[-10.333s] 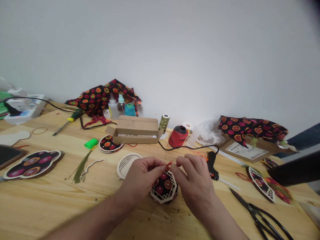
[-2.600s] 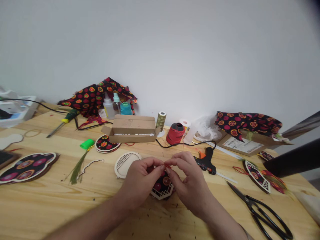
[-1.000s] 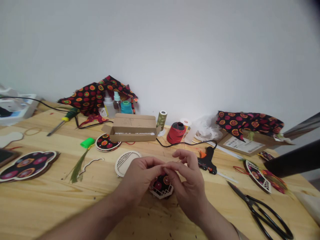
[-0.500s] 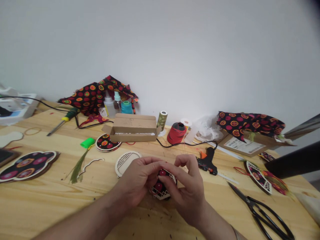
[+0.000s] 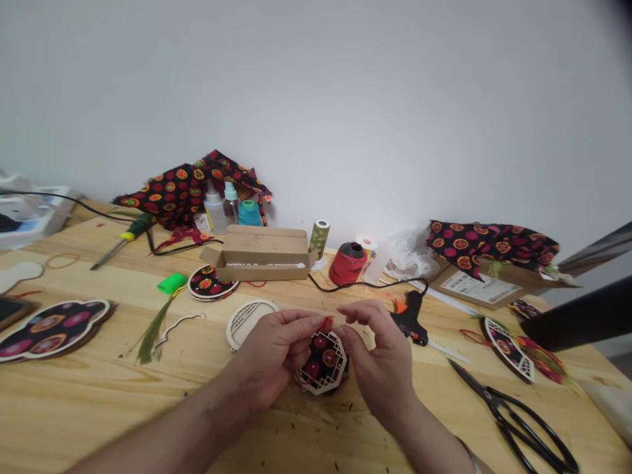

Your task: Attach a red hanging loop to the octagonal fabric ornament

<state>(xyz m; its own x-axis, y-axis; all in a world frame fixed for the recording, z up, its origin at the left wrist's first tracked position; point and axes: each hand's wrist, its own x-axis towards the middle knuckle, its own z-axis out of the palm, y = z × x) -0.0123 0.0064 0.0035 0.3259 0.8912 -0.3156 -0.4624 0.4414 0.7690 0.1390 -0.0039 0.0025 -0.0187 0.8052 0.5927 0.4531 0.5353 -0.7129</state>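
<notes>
My left hand (image 5: 274, 352) is closed, pinching a red cord (image 5: 326, 323) between thumb and finger, its frayed end sticking up. Just below lies an octagonal wooden lattice ornament (image 5: 330, 359) backed with black patterned fabric; the left fingers cover its left side. My right hand (image 5: 382, 362) is beside the ornament's right edge, fingers curved and apart, with nothing visible between them. To the left of the ornament, partly behind my left hand, is a plain round wooden piece (image 5: 249, 322) with cut-out lines.
Large black scissors (image 5: 513, 415) lie at right, with a glue gun (image 5: 411, 319) behind. A cardboard box (image 5: 261, 260), red thread cone (image 5: 348, 264) and green spool (image 5: 320, 237) stand at the back. A green tassel (image 5: 155, 329) and cloud-shaped ornament (image 5: 56, 329) lie at left.
My right fingers have come away from the ornament and cord toward the right, uncovering more of the ornament's face and the red cord end. My left hand has stayed in place.
</notes>
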